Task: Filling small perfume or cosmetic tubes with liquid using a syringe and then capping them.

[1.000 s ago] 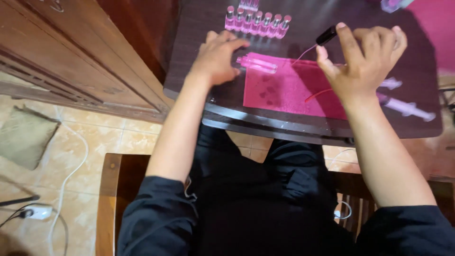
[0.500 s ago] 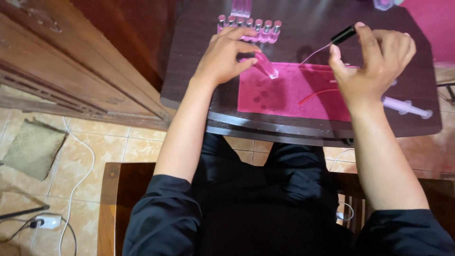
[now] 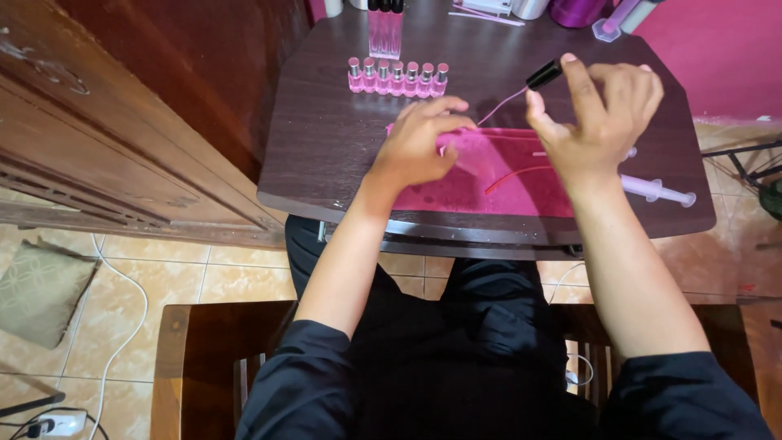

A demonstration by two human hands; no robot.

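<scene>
pink tube [image 3: 456, 155] — a small clear vial with pink liquid, as far as can be made out — sits under the left hand [image 3: 415, 147] on the pink cloth [image 3: 489, 183], near the middle of the dark table [image 3: 326, 138]. a second ago the same tube lay flat and plain to see on the cloth beside that hand; half a second ago the fingers had closed on it and tipped it up. now the left fingers are curled together over it, thumb and fingertips pinching, so most of it is hidden and whether it stands upright or leans cannot be told.

the right hand [image 3: 599, 118] has risen a little and come nearer the left. its thumb and forefinger pinch a black cap [image 3: 544, 75], the other fingers fanned loosely, and a thin pink dip straw [image 3: 501, 104] trails from the cap down toward the left hand's fingertips. the straw's tip looks close to the tube, not clearly inside it — so the two parts seem about to be brought together rather than already joined.

a row of small capped pink bottles [image 3: 397, 77] stands well behind the hands, and a syringe [image 3: 656, 190] lies on the table to the right of the cloth, untouched.
</scene>
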